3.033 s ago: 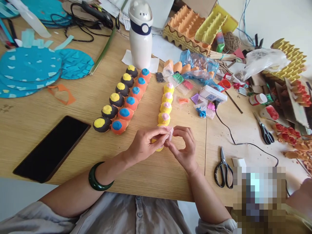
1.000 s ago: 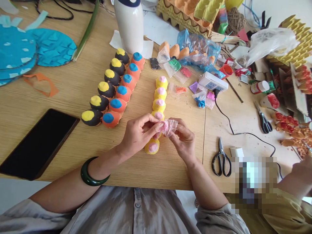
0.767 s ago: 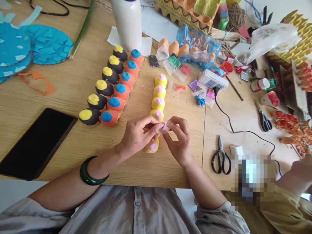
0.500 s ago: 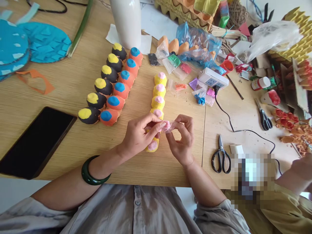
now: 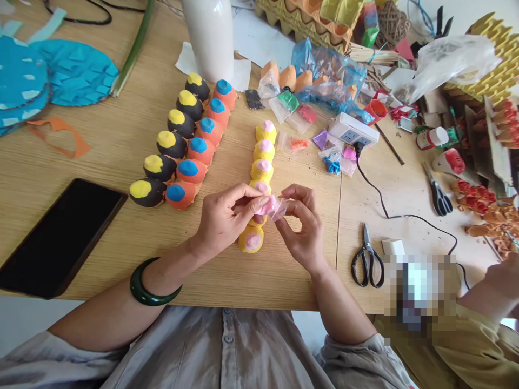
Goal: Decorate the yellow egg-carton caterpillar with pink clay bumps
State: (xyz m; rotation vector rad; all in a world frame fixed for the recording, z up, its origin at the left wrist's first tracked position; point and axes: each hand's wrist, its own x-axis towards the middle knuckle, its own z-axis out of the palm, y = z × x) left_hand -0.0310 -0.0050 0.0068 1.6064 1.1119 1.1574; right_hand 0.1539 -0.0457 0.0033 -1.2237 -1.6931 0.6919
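Note:
Between my two hands is a small clear plastic bag [image 5: 279, 208] with pink clay [image 5: 266, 205] in it. My left hand [image 5: 223, 219] pinches the bag's clay-filled end between thumb and fingers. The bag's loose clear end is gripped by the fingertips of my right hand [image 5: 302, 227]. Below them runs a row of yellow egg-carton bumps [image 5: 261, 170] topped with pink clay; my hands hide part of it. To the left stand a row of orange bumps with blue tops [image 5: 190, 168] and a row of black bumps with yellow tops [image 5: 160, 167].
A black phone or tablet [image 5: 62, 237] lies at left, scissors [image 5: 367, 259] at right. Beyond the yellow row are clay packets [image 5: 298, 143], a white power strip [image 5: 352, 129] with a cable, and a white vase [image 5: 208, 40]. Another person's arm [image 5: 492, 286] shows at far right.
My left hand has shifted slightly left with the bag. More of the pink clay and clear plastic shows between my hands, and the nearest yellow bump is less covered.

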